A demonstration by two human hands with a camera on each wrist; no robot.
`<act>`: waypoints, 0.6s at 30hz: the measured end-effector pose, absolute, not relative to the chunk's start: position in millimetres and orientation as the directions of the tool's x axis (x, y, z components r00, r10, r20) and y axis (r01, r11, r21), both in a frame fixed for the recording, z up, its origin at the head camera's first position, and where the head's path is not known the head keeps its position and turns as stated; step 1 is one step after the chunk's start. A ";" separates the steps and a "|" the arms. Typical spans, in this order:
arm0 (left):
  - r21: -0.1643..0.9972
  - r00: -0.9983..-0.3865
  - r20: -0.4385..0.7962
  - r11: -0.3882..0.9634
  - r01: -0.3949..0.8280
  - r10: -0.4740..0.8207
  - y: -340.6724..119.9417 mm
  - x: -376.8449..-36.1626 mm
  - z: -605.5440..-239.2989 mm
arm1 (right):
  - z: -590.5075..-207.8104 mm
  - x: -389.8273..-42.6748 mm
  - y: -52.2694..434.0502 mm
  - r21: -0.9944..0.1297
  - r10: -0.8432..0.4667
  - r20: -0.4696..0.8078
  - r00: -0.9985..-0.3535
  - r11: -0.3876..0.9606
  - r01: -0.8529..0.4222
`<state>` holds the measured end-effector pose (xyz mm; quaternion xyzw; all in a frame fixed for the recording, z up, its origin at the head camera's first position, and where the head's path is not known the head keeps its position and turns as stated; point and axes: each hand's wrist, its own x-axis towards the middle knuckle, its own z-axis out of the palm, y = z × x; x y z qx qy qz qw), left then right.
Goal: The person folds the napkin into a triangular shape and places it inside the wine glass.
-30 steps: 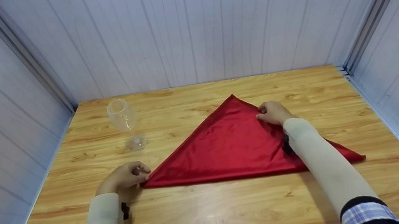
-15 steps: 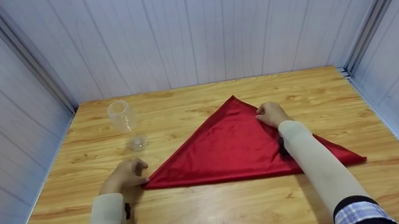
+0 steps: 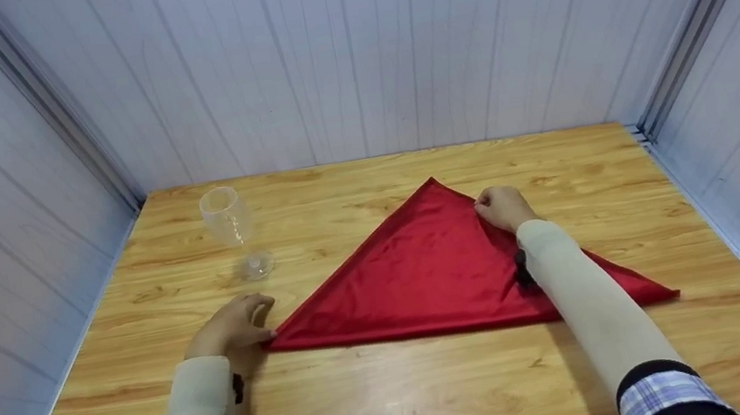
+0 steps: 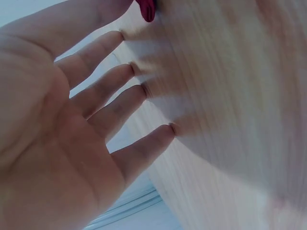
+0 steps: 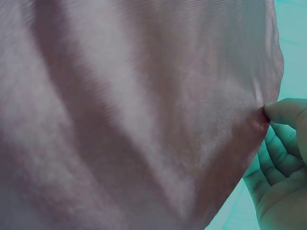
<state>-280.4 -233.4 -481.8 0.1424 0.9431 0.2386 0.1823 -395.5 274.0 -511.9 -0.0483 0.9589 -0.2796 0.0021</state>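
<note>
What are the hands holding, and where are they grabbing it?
The right hand pinches the red cloth at its right edge, near the top point. The left hand touches the left corner; a grip cannot be told.

Your left hand [image 3: 232, 324] lies low near the table's left edge, wrist bent, fingers [image 4: 120, 103] straight and spread, tips down on the surface. Your left forearm runs up from the near edge in a pale sleeve. Your right hand [image 3: 503, 207] is farther out, toward the far edge, its fingers [image 5: 283, 148] curled, thumb and forefinger pinched together. Your right forearm crosses diagonally from the near right corner, a plaid cuff at the elbow.
</note>
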 end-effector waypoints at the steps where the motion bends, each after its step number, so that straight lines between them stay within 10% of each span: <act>1: 0.505 -0.893 -0.274 0.844 0.182 0.356 -233.3 -280.8 -481.6 | -510.6 -396.2 273.7 -0.537 -0.092 0.023 -0.995 0.839 -0.090; 18: 0.493 -0.877 -0.273 0.840 0.226 0.396 -233.6 -283.8 -484.4 | -493.4 -401.7 256.2 -0.572 0.066 0.100 -0.993 0.821 -0.003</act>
